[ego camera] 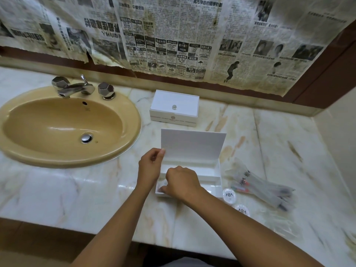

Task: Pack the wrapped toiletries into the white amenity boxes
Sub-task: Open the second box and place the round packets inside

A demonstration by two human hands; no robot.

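Gaping white amenity box (210, 171), lid (192, 144) upright

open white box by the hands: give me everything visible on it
The open amenity box is a white, rigid-looking rectangular box on the marble counter, right of the sink. Its hinged lid stands up at the back, plain white inside. A divider runs lengthwise through the interior. The left hand pinches the lid's left edge; the right hand reaches into the front left corner, fingers on a small wrapped item, partly hidden.
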